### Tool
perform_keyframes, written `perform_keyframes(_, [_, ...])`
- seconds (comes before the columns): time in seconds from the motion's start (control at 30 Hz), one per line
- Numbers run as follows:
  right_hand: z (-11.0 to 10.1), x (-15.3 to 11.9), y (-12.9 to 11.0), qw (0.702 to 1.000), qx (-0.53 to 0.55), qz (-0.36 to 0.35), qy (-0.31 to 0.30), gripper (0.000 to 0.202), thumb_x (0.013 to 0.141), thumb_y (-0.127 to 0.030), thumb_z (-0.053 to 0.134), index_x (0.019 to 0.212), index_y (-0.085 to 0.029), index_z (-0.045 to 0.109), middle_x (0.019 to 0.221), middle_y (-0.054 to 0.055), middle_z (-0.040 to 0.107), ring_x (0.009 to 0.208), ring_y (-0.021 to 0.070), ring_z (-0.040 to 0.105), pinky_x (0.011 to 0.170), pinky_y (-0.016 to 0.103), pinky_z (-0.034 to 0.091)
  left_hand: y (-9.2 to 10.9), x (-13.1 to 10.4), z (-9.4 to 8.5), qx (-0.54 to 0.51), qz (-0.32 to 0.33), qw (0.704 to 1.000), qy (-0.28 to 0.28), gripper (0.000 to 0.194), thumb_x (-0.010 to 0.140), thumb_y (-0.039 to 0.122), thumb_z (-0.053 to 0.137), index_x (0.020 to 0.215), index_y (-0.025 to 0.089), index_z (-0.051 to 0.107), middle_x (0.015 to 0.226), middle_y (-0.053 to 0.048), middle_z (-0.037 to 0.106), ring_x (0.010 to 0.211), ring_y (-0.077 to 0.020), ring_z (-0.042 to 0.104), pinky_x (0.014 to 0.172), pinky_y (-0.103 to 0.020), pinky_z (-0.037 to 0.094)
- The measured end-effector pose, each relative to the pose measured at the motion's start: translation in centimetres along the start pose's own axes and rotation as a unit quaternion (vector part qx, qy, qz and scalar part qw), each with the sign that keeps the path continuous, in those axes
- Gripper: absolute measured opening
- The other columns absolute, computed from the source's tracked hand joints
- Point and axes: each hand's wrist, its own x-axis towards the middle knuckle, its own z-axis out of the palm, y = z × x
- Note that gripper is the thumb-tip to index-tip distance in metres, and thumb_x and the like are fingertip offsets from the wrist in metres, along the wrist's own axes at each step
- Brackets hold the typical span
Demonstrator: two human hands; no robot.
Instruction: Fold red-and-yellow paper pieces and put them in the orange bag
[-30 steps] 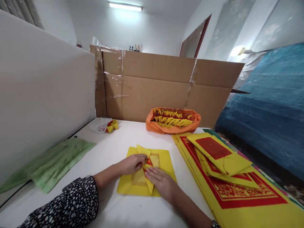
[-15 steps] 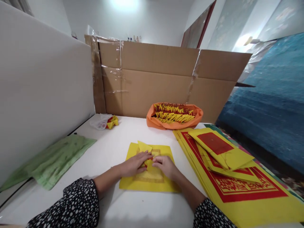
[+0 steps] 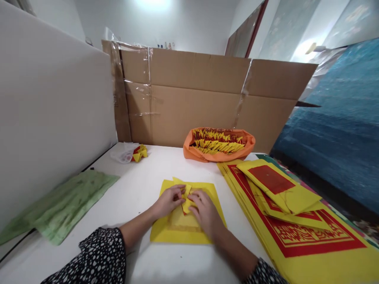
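Observation:
Between both hands, a small folded yellow paper point(image 3: 187, 201) with a bit of red at its lower edge is held just above a yellow sheet point(image 3: 166, 236) on the white table. My left hand point(image 3: 168, 201) pinches its left side with closed fingers. On the right side, my right hand point(image 3: 206, 211) grips it between thumb and fingers. A pointed yellow paper piece point(image 3: 177, 180) shows behind my left fingers, partly hidden. The sheet lies flat, with a faint brownish square border, largely covered by the hands.
An orange bag point(image 3: 195, 157) of folded yellow papers stands at the back, before a cardboard wall point(image 3: 192, 106). Yellow-red sheets point(image 3: 314, 252) are stacked at right. A green cloth point(image 3: 65, 205) lies left; a clear plastic bag point(image 3: 124, 153) and yellow-red folded pieces point(image 3: 139, 153) lie back left.
The folded yellow paper is turned more upright and shows more yellow. My left hand has gone from lying flat over it to pinching it; my right hand's fingers have spread over its right side.

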Motion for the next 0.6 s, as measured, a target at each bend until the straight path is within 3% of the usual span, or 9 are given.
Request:
perform_keyframes(0.07, [0.8,-2.2,-0.4,0.991,-0.102,-0.085,0.001,0.036,0.088,-0.012,0.054,0.122,-0.022,0.061,0.131,0.010,0.058,0.123,0.0267,0.051,0.101,0.045,0.043,-0.3,0.0,0.0,-0.014,0.002,1.000,-0.003,0.024,0.081,0.028,0.065,0.065,0.018,0.051,0.133,-0.013,0.055,0.119,-0.0249,0.057,0.100,-0.037,0.045])
perform_keyframes(0.13, [1.9,-4.1,-0.3,0.979,-0.169,-0.111,-0.004,0.046,0.087,-0.017,0.060,0.132,-0.020,0.055,0.140,0.011,0.052,0.132,0.0291,0.044,0.105,0.048,0.042,-0.4,0.0,-0.1,-0.010,0.005,1.000,-0.004,0.025,0.080,0.028,0.067,0.064,0.018,0.050,0.131,-0.013,0.057,0.120,-0.0259,0.056,0.099,-0.038,0.046])
perform_keyframes(0.3, [3.7,-6.1,-0.3,0.977,-0.206,-0.034,-0.029,0.062,0.084,-0.030,0.068,0.142,-0.023,0.046,0.149,0.009,0.040,0.138,0.0317,0.037,0.109,0.051,0.039,-0.1,0.1,-0.1,-0.002,-0.009,1.000,-0.008,0.027,0.079,0.029,0.067,0.063,0.018,0.048,0.131,-0.014,0.057,0.122,-0.0275,0.054,0.099,-0.041,0.047])
perform_keyframes(0.6, [2.9,-5.6,-1.1,0.979,-0.192,-0.002,-0.061,0.057,0.088,-0.033,0.063,0.142,-0.025,0.046,0.151,0.006,0.036,0.139,0.0310,0.034,0.111,0.051,0.036,0.2,0.1,-0.1,-0.004,-0.015,1.000,-0.010,0.028,0.079,0.027,0.067,0.062,0.019,0.047,0.130,-0.013,0.058,0.125,-0.0277,0.053,0.098,-0.041,0.047])
